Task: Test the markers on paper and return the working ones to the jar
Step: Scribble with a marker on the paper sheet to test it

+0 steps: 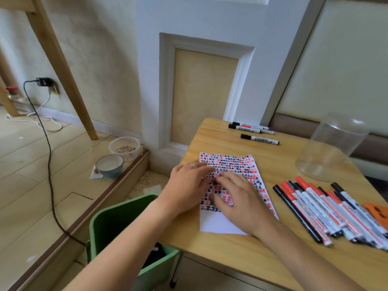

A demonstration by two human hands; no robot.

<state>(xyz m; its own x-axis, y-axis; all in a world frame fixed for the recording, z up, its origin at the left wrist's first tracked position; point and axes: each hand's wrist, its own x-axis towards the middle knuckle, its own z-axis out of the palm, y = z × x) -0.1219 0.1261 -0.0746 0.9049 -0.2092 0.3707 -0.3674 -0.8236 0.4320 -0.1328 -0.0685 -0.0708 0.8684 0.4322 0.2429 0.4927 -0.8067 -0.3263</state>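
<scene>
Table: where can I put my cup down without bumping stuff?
Bare wood lies between the paper and the table's near edge, and between the three far markers and the paper. The right side is crowded by the marker pile and jar.

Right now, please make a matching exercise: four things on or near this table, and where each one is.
Things:
1. glass jar
2. sheet of paper
3. three markers
4. green bin

Places:
a. under both hands
b. far edge of the table
c. on the floor, left of the table
d. right side of the table, behind the marker pile

Pairs: 1-d, 2-a, 3-b, 4-c
</scene>
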